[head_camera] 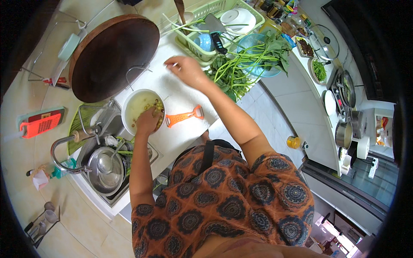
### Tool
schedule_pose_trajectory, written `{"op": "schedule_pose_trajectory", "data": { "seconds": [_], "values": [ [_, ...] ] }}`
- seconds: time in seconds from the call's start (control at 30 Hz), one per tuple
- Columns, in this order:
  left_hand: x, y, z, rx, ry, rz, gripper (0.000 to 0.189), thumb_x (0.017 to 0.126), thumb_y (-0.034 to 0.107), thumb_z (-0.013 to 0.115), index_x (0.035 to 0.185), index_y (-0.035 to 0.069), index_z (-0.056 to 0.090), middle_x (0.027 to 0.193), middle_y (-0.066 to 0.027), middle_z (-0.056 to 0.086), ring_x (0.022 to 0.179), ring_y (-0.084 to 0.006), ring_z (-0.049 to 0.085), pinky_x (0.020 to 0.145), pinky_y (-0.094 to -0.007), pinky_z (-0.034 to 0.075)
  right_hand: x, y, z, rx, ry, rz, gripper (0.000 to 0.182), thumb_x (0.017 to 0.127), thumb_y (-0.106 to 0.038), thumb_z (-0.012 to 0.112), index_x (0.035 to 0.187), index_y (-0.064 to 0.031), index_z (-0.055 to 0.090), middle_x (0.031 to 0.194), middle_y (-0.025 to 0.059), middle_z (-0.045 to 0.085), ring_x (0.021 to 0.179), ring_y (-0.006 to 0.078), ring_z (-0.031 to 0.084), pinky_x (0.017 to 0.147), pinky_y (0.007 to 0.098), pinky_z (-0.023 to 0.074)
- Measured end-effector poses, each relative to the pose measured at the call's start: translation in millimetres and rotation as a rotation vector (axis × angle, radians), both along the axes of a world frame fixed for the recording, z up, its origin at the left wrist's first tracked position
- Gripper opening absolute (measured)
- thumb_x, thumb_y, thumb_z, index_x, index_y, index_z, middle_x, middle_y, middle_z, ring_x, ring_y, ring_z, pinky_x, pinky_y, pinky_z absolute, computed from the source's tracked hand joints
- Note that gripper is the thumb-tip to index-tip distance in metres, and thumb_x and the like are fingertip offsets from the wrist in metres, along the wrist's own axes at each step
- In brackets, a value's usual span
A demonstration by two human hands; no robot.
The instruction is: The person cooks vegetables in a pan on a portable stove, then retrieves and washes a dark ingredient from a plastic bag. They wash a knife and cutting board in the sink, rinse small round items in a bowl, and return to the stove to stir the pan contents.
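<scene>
My left hand (148, 121) reaches into a white bowl (125, 125) of cloudy, pale liquid. Its fingertips are among small round yellow-brown pieces (158, 104), perhaps seeds, and whether they grip any is hidden. Above the white counter (187, 137), my right hand (185, 69) hangs apart from the bowl with curled fingers. A small white spot shows at those fingers, too blurred to tell whether it is something held. An orange peeler (184, 116) lies on the counter beside the bowl.
A large wooden board (113, 58) leans at the wall. Long-stemmed leafy greens (245, 67) spill by a green dish basket (206, 58). The sink holds a metal basin (103, 180) and a skimmer (105, 163) under the curved faucet (59, 142). A second counter (300, 74) runs along the right.
</scene>
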State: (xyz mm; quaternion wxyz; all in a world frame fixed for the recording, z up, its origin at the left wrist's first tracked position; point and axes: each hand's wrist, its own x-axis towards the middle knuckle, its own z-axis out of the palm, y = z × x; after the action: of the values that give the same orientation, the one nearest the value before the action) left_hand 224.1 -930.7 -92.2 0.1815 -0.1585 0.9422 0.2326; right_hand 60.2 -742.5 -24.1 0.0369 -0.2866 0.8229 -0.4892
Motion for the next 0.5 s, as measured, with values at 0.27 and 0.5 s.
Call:
{"op": "schedule_pose_trajectory", "data": {
  "seconds": [0.27, 0.5],
  "values": [
    [-45, 18, 4, -0.161, 0.140, 0.032, 0.038, 0.086, 0.035, 0.057, 0.113, 0.009, 0.062, 0.109, -0.0171, 0.063, 0.100, -0.0336, 0.060, 0.087, -0.0418, 0.046, -181, 122, -7, -0.224, 0.225, -0.785, 0.032, 0.081, -0.021, 0.062, 0.109, -0.0053, 0.064, 0.099, 0.0146, 0.066, 0.081, 0.0253, 0.063, 0.075, 0.0352, 0.0496],
    [-68, 42, 2, -0.176, 0.231, 0.120, 0.039, 0.086, 0.036, 0.059, 0.113, 0.009, 0.062, 0.106, -0.0186, 0.063, 0.099, -0.0342, 0.060, 0.087, -0.0418, 0.046, -277, 200, -44, 0.290, -0.028, -0.948, 0.051, 0.079, -0.031, 0.055, 0.118, 0.0029, 0.057, 0.121, 0.0263, 0.055, 0.113, 0.0396, 0.052, 0.096, 0.0432, 0.0426]
  ]
}}
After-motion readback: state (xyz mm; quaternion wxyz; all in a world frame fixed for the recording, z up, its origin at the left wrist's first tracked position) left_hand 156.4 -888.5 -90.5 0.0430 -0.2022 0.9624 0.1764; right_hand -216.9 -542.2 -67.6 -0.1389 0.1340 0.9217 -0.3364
